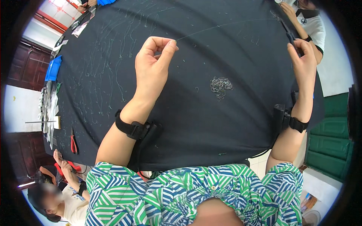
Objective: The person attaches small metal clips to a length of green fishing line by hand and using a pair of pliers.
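My left hand (152,64) is raised over the black cloth, thumb and forefinger pinching a thin fishing line (218,26). The line arcs rightward to the far right, near the tip of a dark, slim hand tool (287,34). My right hand (306,60) is closed around that tool; whether it is scissors or pliers I cannot tell. Beside the tool's tip lies a small tangle of line or hooks (276,16), too fine to make out. Between my arms a pile of small metal fish hooks (220,86) rests on the cloth.
Many lines with hooks (120,56) lie spread across the left of the black-covered table (196,128). Red-handled pliers (73,143) and a blue tray (53,68) are at the left edge. Other people sit at lower left (71,199), far right (313,26) and far left.
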{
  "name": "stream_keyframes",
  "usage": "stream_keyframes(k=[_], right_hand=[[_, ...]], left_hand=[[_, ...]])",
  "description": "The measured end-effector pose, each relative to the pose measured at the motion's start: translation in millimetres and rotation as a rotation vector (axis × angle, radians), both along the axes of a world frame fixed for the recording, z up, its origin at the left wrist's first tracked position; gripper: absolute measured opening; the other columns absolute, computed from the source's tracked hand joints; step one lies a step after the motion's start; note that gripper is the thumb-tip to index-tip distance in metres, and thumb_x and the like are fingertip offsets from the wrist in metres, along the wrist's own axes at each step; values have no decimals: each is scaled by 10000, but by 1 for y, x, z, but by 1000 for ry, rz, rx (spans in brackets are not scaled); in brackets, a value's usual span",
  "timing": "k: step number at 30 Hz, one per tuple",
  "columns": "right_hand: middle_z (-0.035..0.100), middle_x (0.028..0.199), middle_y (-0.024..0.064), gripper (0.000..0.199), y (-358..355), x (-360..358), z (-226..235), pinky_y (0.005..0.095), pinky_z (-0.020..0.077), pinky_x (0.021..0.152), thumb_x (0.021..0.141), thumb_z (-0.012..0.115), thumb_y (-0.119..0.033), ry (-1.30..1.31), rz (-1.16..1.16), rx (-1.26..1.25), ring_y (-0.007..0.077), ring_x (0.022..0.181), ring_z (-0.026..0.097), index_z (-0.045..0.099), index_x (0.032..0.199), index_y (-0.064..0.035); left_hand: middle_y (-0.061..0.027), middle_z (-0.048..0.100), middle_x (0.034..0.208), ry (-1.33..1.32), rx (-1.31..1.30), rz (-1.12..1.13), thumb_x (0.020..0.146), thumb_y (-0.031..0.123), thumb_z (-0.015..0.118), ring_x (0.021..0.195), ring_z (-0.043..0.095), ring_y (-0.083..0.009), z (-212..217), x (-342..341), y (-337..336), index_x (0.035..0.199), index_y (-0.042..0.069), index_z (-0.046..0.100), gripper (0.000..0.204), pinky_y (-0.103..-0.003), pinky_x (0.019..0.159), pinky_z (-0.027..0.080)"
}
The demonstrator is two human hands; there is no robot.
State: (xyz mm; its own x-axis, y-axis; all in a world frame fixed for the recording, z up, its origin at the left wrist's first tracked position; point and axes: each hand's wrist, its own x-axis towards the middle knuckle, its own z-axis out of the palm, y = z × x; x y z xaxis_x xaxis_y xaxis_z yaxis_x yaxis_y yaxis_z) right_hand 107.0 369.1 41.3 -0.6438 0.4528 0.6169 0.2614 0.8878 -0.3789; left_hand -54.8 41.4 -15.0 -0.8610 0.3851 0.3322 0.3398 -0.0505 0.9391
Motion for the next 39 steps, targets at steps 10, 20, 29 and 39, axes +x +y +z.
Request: stream_keyframes(k=[10, 20, 29, 39], right_hand=[[606, 900, 72, 267, 29, 3, -7, 279, 461, 729, 836, 693, -216, -58, -110, 15, 149, 814, 580, 649, 939, 26], [528, 891, 87, 194, -56, -7, -12, 314, 441, 734, 742, 658, -102, -658, 495, -259, 201, 836, 539, 535, 825, 24], [577, 875, 90, 243, -80, -16, -32, 345, 495, 639, 755, 737, -145, -235, 513, 148, 206, 717, 611, 604, 930, -40], [652, 842, 40, 247, -143, -24, -28, 207, 477, 584, 899, 651, -170, -235, 934, -1102, 79, 654, 599, 597, 1071, 0]], left_hand=[[3, 628, 898, -58, 12, -25, 949, 186, 617, 802, 530, -49, 3, 1, -2, 971, 59, 617, 129, -204, 728, 417], [19, 587, 867, -237, 202, 69, 962, 210, 600, 743, 521, -53, 8, -2, -9, 980, 99, 612, 113, -218, 716, 449], [-25, 688, 824, -90, -148, -298, 906, 101, 666, 745, 597, -31, 26, 29, 4, 943, -3, 680, 112, -170, 662, 456], [-12, 669, 751, 128, -244, -321, 832, 52, 728, 640, 566, -40, 27, 40, 2, 890, 8, 709, 75, -185, 556, 437]])
